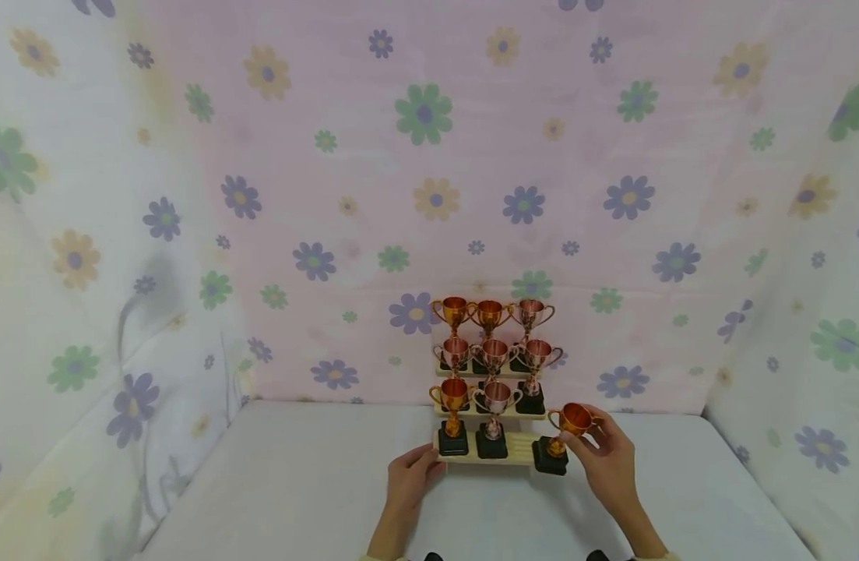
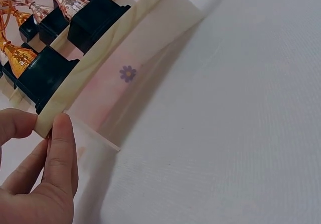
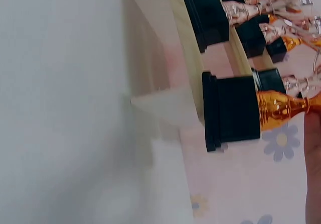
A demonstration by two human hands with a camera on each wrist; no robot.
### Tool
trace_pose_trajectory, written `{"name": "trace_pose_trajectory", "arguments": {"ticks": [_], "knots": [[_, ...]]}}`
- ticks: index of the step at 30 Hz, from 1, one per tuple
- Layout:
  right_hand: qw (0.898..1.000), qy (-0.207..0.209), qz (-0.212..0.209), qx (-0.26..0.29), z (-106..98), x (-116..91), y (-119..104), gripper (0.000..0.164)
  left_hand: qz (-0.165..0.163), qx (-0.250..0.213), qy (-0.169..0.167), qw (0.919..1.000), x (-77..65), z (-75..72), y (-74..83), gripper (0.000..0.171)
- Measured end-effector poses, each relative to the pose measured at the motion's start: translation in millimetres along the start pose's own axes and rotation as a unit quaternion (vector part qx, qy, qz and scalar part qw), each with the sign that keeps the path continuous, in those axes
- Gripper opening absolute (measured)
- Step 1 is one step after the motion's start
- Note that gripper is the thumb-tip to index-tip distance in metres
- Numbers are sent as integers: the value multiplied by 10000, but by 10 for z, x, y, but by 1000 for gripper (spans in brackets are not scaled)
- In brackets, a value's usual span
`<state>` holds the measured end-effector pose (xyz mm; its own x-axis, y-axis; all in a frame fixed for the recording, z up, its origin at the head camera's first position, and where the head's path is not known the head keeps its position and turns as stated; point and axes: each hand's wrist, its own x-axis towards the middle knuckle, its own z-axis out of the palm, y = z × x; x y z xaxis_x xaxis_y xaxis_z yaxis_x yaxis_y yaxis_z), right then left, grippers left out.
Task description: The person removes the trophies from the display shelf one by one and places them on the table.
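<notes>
A three-tier display stand point(image 1: 520, 449) with pale wooden shelves holds small trophy cups on black bases. On its lowest shelf are a gold trophy point(image 1: 453, 421) at the left and a pinkish one point(image 1: 495, 413) beside it. My left hand point(image 1: 410, 479) pinches the left end of that shelf between thumb and fingers, close up in the left wrist view. At the right end my right hand point(image 1: 611, 461) grips another gold trophy point(image 3: 233, 111) by its upper part. This trophy is upright, its base overlapping the shelf's end in view; whether they touch I cannot tell.
Gold and pinkish trophies fill the middle and top shelves, three on each, close together with handles overlapping. The stand rests on a white-covered table point(image 1: 317, 483). Behind it hangs a flowered cloth point(image 1: 373, 156), with more cloth on both sides.
</notes>
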<state>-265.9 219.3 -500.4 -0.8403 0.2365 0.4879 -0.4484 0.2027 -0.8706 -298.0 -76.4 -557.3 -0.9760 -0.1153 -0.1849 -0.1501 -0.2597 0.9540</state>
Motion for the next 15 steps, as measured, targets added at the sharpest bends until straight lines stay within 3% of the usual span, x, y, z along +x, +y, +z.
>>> {"name": "trace_pose_trajectory", "arguments": {"ticks": [7,11,15], "knots": [[9991,-58,-256,342,-225,93,106,47,-55,16,74,10000,-32,21,17,37],[9994,156,-309,9,-312,184,184,46,-198,25,122,9997,-24,24,7,38],[9988,120,-223,-409,-333,300,295,46,-108,29,123,9999,-26,8,23,38]]}}
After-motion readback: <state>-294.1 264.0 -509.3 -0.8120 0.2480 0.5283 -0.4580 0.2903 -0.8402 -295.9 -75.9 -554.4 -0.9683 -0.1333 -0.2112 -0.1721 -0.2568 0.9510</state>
